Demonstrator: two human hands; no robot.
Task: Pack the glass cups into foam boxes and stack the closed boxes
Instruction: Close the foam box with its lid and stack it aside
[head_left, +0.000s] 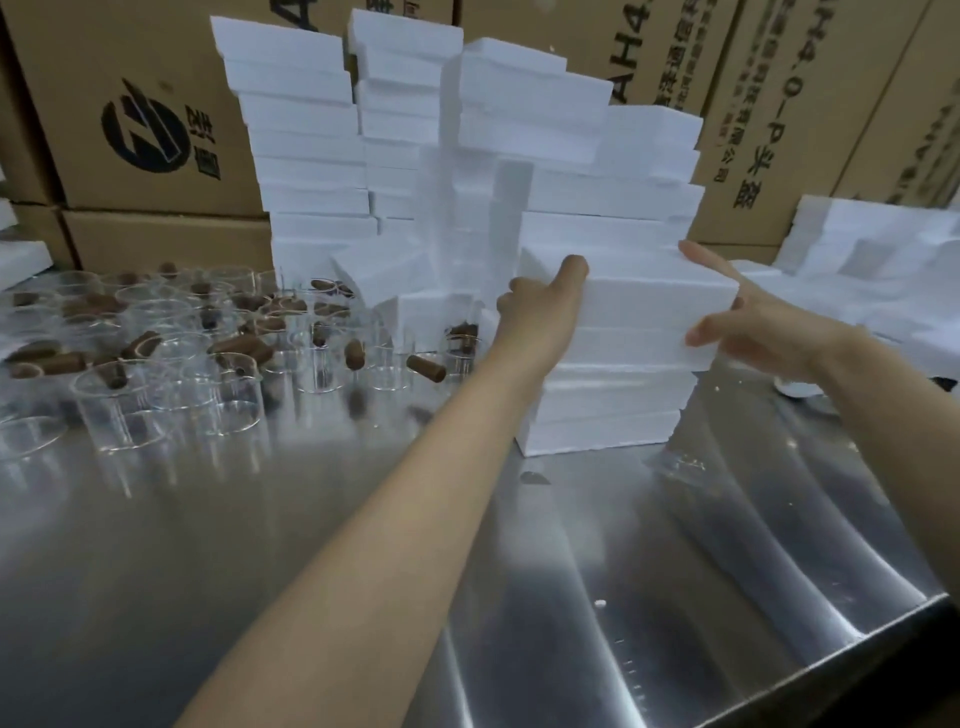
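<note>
Our left hand (540, 312) and right hand (758, 325) clasp the ends of one plain white foam box (654, 296), topping a stack (608, 395) of at least four right of centre. Glass cups (171, 400), beyond our counting, crowd the tabletop (363, 519) at left.

A closed white foam box (660, 301) lies flat on top of a short stack (602, 410) of like boxes. Left of that stack, clear glass cups (171, 395) stand crowded together. Behind it rise taller foam stacks (311, 156).
</note>
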